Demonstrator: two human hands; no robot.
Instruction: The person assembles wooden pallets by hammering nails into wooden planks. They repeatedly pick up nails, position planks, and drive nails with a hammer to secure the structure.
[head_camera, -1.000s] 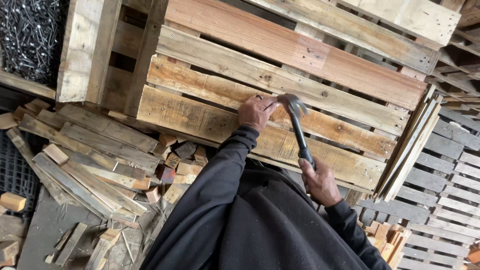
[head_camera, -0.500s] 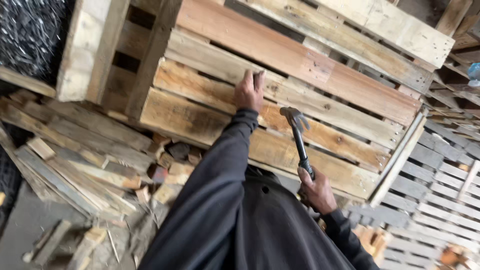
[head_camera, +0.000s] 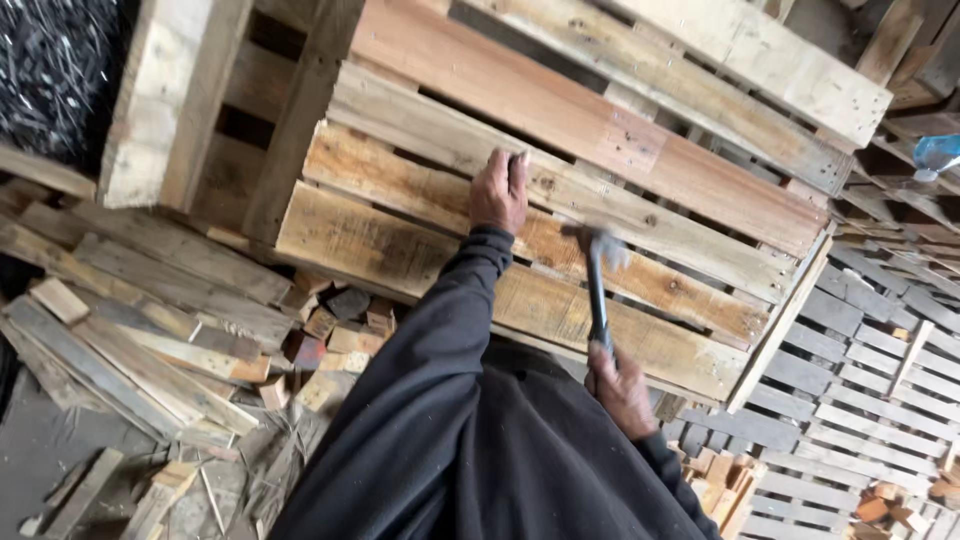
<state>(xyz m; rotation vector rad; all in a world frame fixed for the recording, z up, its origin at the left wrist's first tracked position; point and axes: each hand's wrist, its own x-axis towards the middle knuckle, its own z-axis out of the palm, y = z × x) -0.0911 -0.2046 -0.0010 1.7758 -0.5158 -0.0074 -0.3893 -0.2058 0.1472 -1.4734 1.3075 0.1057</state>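
Note:
A wooden pallet (head_camera: 420, 150) fills the middle of the head view, its worn slats running from upper left to lower right. My left hand (head_camera: 499, 192) rests flat on one of the middle slats, fingers pointing up, the dark sleeve behind it. My right hand (head_camera: 621, 390) is wrapped around the black handle of a claw hammer (head_camera: 597, 290). The hammer's metal head is blurred and sits over a slat just right of my left hand.
Loose boards and small wood blocks (head_camera: 150, 330) lie heaped at the lower left. More stacked pallets (head_camera: 860, 400) stand at the right, with wood scraps below them. A dark mass of nails or wire (head_camera: 50, 70) fills the upper left corner.
My left hand has slid up the pallet from the lower slat to a higher one. The hammer head has stayed over the slats and moved slightly right.

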